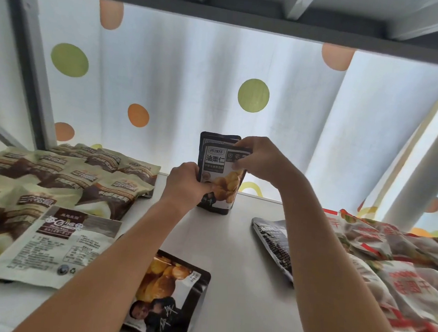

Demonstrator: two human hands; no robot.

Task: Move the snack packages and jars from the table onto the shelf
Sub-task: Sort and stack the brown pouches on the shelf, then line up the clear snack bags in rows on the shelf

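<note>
Forearms reached in from the near edge of the white shelf (243,246), one on each side of the middle. Closest to that edge, between the arms, a dark chestnut pouch (173,293) lay flat, its left part hidden under the left forearm. Left of it, at the near left corner, lay a pale package with brown print (59,245), face up and overlapping a spread of green and brown snack bags (62,174) that covered the left side back to the rear edge. Just beside the right forearm a silver and black pouch (274,243) lay flat, and beyond it a heap of red and white packages (393,268) filled the right side.

Farther in, near the middle of the rear edge, two standing chestnut pouches (221,176) stood upright on the shelf, one right behind the other and touching. The left hand (184,186) gripped the front pouch at its lower left side, fingers curled round its edge. The right hand (257,161) pinched the upper right corner of the same pouch between thumb and fingertips. Behind the shelf hung a white curtain with green and orange dots (253,95), and a grey shelf board (224,17) ran overhead.
</note>
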